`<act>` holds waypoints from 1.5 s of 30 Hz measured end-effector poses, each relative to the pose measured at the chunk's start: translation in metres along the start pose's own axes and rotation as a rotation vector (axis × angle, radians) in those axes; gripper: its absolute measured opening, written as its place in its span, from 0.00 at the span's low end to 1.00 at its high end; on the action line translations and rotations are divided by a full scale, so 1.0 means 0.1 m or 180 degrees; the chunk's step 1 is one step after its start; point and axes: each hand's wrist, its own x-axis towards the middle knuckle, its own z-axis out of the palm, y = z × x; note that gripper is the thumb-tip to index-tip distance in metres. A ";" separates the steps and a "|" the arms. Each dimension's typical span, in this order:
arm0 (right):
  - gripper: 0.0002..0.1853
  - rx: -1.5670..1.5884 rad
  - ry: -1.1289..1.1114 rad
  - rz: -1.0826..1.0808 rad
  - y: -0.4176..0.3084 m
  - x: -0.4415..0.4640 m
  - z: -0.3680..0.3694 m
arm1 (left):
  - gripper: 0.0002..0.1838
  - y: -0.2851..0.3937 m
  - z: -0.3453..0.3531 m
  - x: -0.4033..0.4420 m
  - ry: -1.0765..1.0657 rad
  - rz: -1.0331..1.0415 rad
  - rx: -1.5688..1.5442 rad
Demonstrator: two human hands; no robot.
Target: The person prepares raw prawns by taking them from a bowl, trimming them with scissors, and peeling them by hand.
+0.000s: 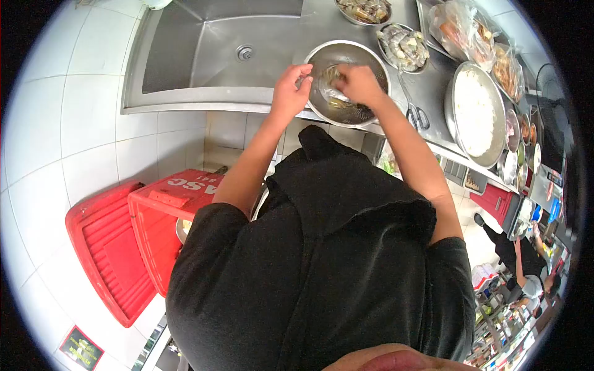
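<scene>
A round steel bowl (378, 69) stands at the front edge of the steel counter, with something pale and glossy and some brownish bits inside. My right hand (359, 85) reaches into it, fingers bent downward and closed; whatever they grip is blurred and hidden. At the bowl's left rim is my left hand (292, 91), its thumb and curled fingers apart and nothing visible between them. Behind the bowl, a smaller bowl of grey peeled-looking shrimp (404, 47) and another bowl of darker shrimp (365, 8) sit close together.
A sink basin (223, 55) lies to the left. Scissors (419, 117) and a long-handled metal utensil (405, 86) rest right of the bowl. Further right are a large basin of white food (475, 111) and plastic bags (461, 28). Red crates (161, 204) stand below left. Other people (523, 260) work at far right.
</scene>
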 end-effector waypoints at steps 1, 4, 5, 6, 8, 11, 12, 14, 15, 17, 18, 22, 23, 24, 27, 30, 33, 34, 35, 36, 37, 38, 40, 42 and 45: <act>0.13 0.0565 0.0192 0.0174 0.03 -0.02 -0.08 | 0.14 0.02 0.01 0.00 0.0021 0.0012 0.0075; 0.14 0.1760 0.0694 0.0622 0.19 -0.04 -0.44 | 0.14 0.12 0.05 0.08 0.0073 0.0047 0.0171; 0.15 0.1833 0.0764 0.0717 0.25 -0.05 -0.57 | 0.14 0.16 0.08 0.09 0.0054 -0.0071 0.0013; 0.17 0.2305 0.0841 0.0716 0.09 -0.16 -0.83 | 0.14 0.25 0.11 0.13 0.0040 -0.0185 -0.0144; 0.17 0.2363 0.0577 0.1001 0.10 -0.34 -1.09 | 0.14 0.34 0.20 0.17 -0.0029 -0.0282 -0.0433; 0.17 0.2608 0.0439 0.1087 0.19 -0.66 -1.13 | 0.16 0.45 0.46 0.23 -0.0261 -0.0194 -0.0937; 0.17 0.2811 0.0431 0.1067 0.28 -0.78 -0.98 | 0.17 0.51 0.56 0.24 -0.0390 -0.0147 -0.1172; 0.15 0.3190 0.0246 0.1237 0.28 -1.04 -0.95 | 0.19 0.66 0.79 0.21 -0.0710 -0.0342 -0.1560; 0.14 0.3315 0.0343 0.1072 0.31 -1.17 -0.86 | 0.18 0.74 0.91 0.18 -0.0869 -0.0474 -0.1664; 0.14 0.3586 0.0401 0.1113 0.32 -1.44 -0.78 | 0.17 0.91 1.14 0.08 -0.1252 -0.0760 -0.1864; 0.14 0.3718 0.0532 0.1126 0.37 -1.55 -0.69 | 0.16 0.97 1.25 0.02 -0.1456 -0.0731 -0.1807; 0.13 0.3700 0.0772 0.1283 0.55 -2.02 -0.57 | 0.16 1.00 1.74 -0.22 -0.1990 -0.0865 -0.1735; 0.13 0.3507 0.0858 0.1342 0.58 -2.13 -0.58 | 0.15 1.03 1.84 -0.26 -0.2022 -0.1019 -0.1745; 0.13 0.3318 0.0932 0.1409 0.60 -2.24 -0.60 | 0.15 1.10 1.92 -0.33 -0.2051 -0.1183 -0.1746; 0.12 0.3053 0.1203 0.1500 0.81 -2.58 -0.46 | 0.13 1.19 2.18 -0.48 -0.2338 -0.1500 -0.1855; 0.12 0.2175 0.1329 0.1537 0.87 -2.90 -0.51 | 0.13 1.12 2.41 -0.61 -0.2746 -0.1591 -0.1832; 0.12 0.1473 0.1448 0.1488 0.96 -3.17 -0.53 | 0.13 1.16 2.60 -0.71 -0.3042 -0.1707 -0.1861; 0.11 0.1356 0.1497 0.1521 1.01 -3.26 -0.53 | 0.13 1.20 2.66 -0.74 -0.3053 -0.1784 -0.1851; 0.10 0.1242 0.1535 0.1551 1.07 -3.35 -0.53 | 0.12 1.24 2.73 -0.76 -0.3056 -0.1867 -0.1838; 0.09 0.1132 0.1562 0.1573 1.15 -3.43 -0.52 | 0.12 1.29 2.76 -0.78 -0.3046 -0.1955 -0.1823; 0.09 0.1025 0.1582 0.1582 1.22 -3.51 -0.52 | 0.12 1.30 2.79 -0.79 -0.3065 -0.1958 -0.1738; 0.10 0.0856 0.1388 0.1839 1.32 -3.61 -0.56 | 0.12 1.30 2.82 -0.77 -0.3079 -0.1954 -0.1655; 0.12 0.0805 0.1485 0.1997 1.56 -3.81 -0.53 | 0.13 1.26 2.90 -0.72 -0.3095 -0.1851 -0.1551; 0.18 0.0890 0.1447 0.2305 1.74 -3.98 -0.50 | 0.14 1.25 2.92 -0.71 -0.3087 -0.1886 -0.1310; 0.19 0.0618 0.1158 0.2358 2.06 -4.18 -0.23 | 0.16 1.27 2.98 -0.73 -0.3143 -0.1802 -0.0946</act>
